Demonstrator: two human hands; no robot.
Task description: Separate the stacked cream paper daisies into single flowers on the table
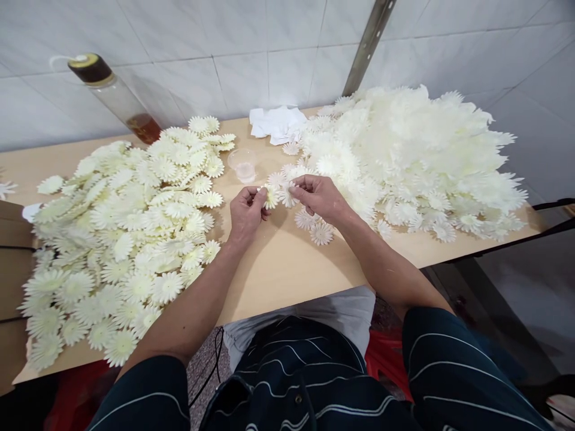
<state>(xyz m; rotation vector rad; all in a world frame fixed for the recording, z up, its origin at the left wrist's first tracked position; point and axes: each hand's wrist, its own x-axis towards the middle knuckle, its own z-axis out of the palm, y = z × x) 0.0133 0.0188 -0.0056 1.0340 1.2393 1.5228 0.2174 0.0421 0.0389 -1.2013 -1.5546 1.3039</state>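
Between thumb and fingers, my left hand pinches a pale yellow artificial flower. My right hand is closed on a white artificial flower by its edge, right beside the first one; I cannot tell whether the two touch. Both hands are over the middle of the wooden table. Just behind them stands a small clear plastic cup with something whitish in it. A few loose white flowers lie below my right hand.
A big heap of yellowish flowers covers the table's left side. On the right rises a taller heap of white flowers. A crumpled tissue and a bottle of brown liquid are near the tiled wall.
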